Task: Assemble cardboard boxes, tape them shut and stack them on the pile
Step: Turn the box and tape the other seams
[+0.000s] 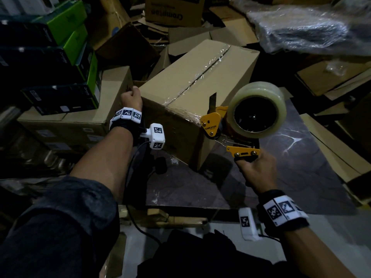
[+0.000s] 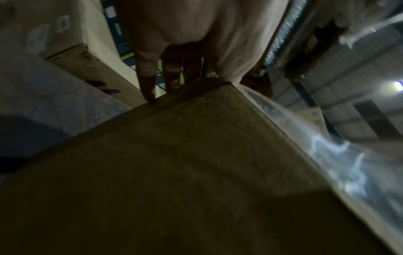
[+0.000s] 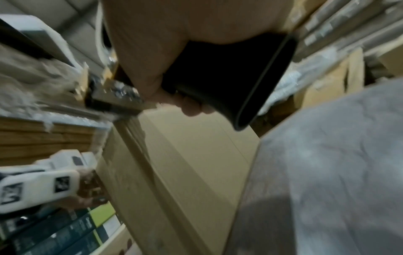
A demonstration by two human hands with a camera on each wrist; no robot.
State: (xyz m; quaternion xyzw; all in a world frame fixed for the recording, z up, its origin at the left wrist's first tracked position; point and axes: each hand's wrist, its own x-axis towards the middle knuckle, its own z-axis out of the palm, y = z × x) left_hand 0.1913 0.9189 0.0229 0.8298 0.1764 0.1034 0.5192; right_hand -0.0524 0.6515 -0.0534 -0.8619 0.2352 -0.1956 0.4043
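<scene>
A long brown cardboard box [image 1: 192,81] lies tilted on a dark table [image 1: 291,157], clear tape running along its top seam and over the near end. My left hand [image 1: 131,98] grips the box's near left corner, fingers curled over its edge [image 2: 152,96]. The box's side [image 2: 174,172] fills the left wrist view. My right hand [image 1: 257,171] holds the black handle [image 3: 229,82] of a yellow tape dispenser [image 1: 241,121] with a clear tape roll. Its front sits against the near end of the box [image 3: 185,163].
Stacked black and green product boxes [image 1: 60,57] and closed cartons [image 1: 80,121] stand at the left. Flattened cardboard and open cartons [image 1: 174,9] lie behind and to the right. A plastic-wrapped bundle [image 1: 301,27] sits at the back right.
</scene>
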